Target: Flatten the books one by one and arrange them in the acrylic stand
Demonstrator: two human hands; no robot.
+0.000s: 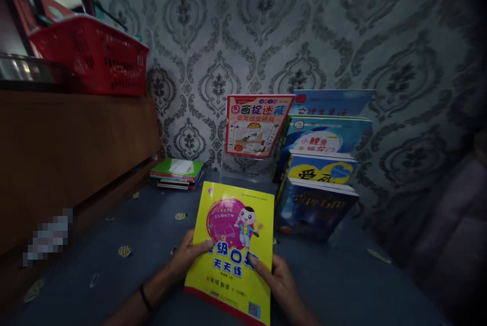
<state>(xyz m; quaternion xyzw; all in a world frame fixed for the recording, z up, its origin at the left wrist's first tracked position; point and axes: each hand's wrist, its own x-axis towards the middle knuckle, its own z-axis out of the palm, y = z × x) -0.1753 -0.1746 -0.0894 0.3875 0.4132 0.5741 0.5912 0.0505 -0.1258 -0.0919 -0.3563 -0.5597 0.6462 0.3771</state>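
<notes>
A yellow workbook (236, 209) with a pink circle and a cartoon child on its cover is held up, tilted, above the dark cloth. My left hand (186, 257) grips its left edge, thumb on the cover and fingers behind. At the right edge, my right hand (279, 280) holds it the same way, its thumb near the blue title. Behind the workbook, a red-bordered picture book (256, 128) leans in a clear stand (243, 178). Right of that, several books stand in tiers, with a dark blue book (314, 209) at the front.
A low stack of thin books (177, 173) lies near the patterned wall (213, 22). On the wooden cabinet (76, 143) at the left stand a red plastic basket (110, 57) and a metal tray (30, 70). Dark patterned cloth (148, 224) covers the surface below.
</notes>
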